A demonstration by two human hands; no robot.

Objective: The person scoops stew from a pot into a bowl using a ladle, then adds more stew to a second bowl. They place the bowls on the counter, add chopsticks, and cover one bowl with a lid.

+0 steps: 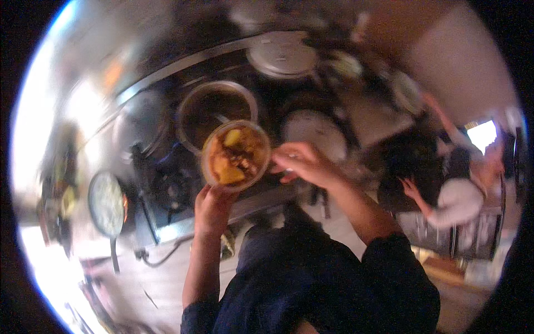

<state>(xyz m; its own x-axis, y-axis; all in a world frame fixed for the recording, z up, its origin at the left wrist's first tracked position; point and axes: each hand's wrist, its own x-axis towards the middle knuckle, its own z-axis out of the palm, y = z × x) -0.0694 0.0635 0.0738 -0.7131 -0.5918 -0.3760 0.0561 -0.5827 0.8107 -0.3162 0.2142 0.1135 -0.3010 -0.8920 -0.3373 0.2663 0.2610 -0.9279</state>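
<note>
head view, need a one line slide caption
Left hand holding a bowl of food, right hand beside it, near an open pot.

In the left of the frame, a frying pan with blurred pale contents has its dark handle pointing down. At its right, a black stove burner shows, and a grey hose curves below that. A round metallic lid lies at the top centre; a pale round cover sits right of centre. At the right edge, a co-worker in a light top stands near a glowing white screen.
</note>
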